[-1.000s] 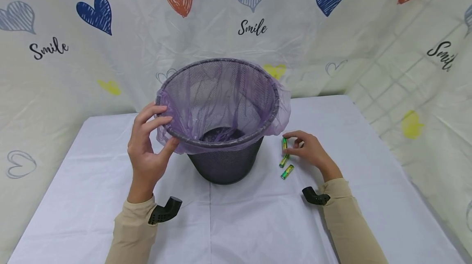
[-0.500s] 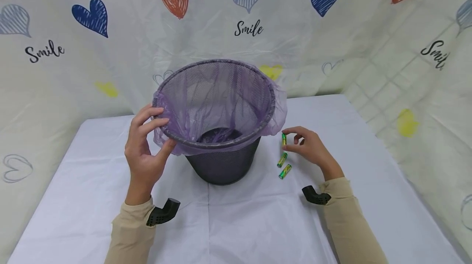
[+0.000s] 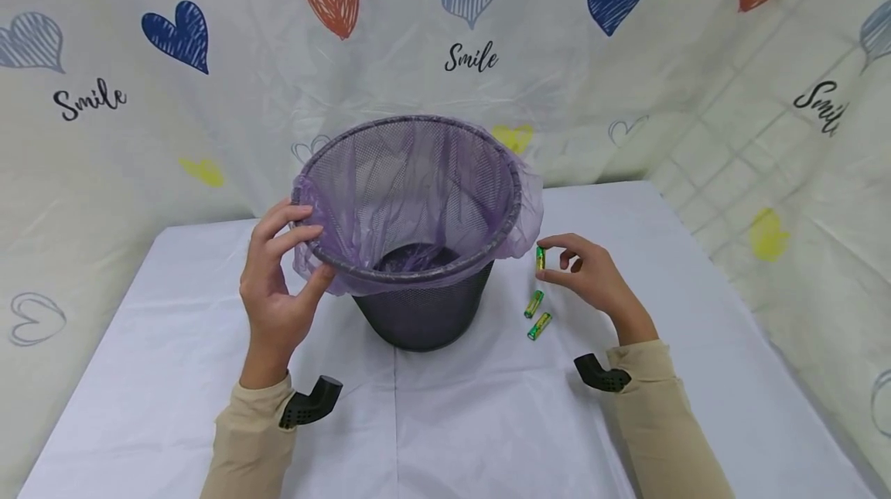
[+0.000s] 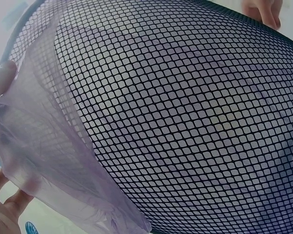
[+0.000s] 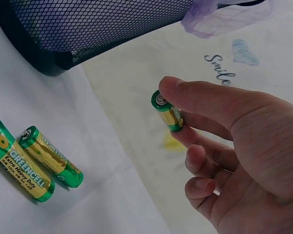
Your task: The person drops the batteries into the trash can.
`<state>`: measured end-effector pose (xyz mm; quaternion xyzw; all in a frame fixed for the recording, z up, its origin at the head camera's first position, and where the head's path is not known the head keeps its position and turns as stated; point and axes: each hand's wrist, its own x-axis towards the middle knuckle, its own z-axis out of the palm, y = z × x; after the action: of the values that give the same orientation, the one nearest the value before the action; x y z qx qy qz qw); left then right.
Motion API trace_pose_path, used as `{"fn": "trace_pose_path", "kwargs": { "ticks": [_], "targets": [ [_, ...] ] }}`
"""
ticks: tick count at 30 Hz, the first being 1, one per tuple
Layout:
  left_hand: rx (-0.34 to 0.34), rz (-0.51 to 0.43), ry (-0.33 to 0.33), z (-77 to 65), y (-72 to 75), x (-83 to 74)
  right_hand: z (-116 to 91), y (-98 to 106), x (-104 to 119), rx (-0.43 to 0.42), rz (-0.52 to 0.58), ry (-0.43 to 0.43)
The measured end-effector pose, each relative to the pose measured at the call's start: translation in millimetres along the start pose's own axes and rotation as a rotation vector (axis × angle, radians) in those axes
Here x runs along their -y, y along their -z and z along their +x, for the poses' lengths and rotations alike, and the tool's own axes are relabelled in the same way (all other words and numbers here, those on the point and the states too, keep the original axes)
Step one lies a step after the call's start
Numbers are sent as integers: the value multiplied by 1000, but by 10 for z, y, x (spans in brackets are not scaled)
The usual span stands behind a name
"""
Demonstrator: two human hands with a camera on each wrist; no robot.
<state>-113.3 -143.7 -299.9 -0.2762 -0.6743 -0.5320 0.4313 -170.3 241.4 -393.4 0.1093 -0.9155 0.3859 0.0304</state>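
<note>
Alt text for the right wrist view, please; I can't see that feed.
Right hand pinches a green-and-gold battery between thumb and finger. Two similar batteries lie on white cloth at left; a black mesh bin with a purple liner shows above.

Green-and-gold batteries [image 5: 51, 157], purple liner [image 3: 527, 214], black mesh bin [image 3: 418, 321]

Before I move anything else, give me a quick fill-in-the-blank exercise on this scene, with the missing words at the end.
1. While the right hand pinches one battery, ____ other batteries lie on the tablecloth.
2. The left hand holds the mesh bin, whose plastic liner is ____ in colour.
3. From the person's side, the pinched battery is to the ____ of the bin.
4. The black word printed repeatedly on the backdrop is ____.

Missing words: two; purple; right; Smile.
</note>
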Motion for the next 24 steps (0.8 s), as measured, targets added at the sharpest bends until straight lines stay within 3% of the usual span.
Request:
{"fn": "trace_pose_path", "kwargs": {
  "ticks": [24],
  "targets": [
    [-9, -26, 5, -7, -7, 4, -89, 199, 190, -84, -18, 16]
  ]
}}
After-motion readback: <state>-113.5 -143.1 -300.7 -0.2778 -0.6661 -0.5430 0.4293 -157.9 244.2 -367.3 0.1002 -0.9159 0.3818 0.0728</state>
